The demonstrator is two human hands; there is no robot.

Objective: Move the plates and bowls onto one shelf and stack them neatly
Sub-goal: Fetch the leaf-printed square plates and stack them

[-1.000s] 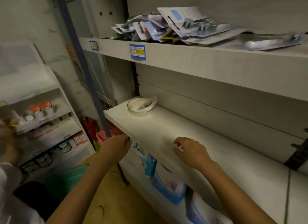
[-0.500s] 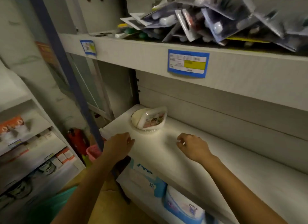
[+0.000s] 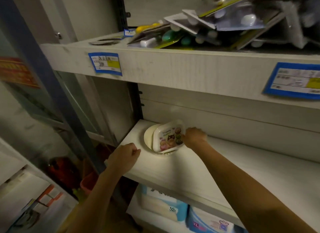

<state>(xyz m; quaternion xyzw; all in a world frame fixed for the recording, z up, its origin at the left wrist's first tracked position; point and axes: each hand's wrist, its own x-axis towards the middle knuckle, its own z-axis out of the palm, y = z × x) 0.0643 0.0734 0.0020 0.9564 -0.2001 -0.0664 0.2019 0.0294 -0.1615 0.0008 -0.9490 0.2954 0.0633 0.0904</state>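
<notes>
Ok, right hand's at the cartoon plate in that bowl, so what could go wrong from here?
1. The cartoon plate sits tilted in the round bowl; pulling it with the right hand may drag or tip the bowl.
2. The bowl stands near the shelf's left end and could slide off.
3. The left hand rests on the shelf edge, apart from the bowl, so nothing steadies it.

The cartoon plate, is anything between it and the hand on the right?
No. The right hand is already at the right edge of the cartoon plate, which sits tilted in the round bowl. The left hand rests closed at the shelf edge.
</notes>
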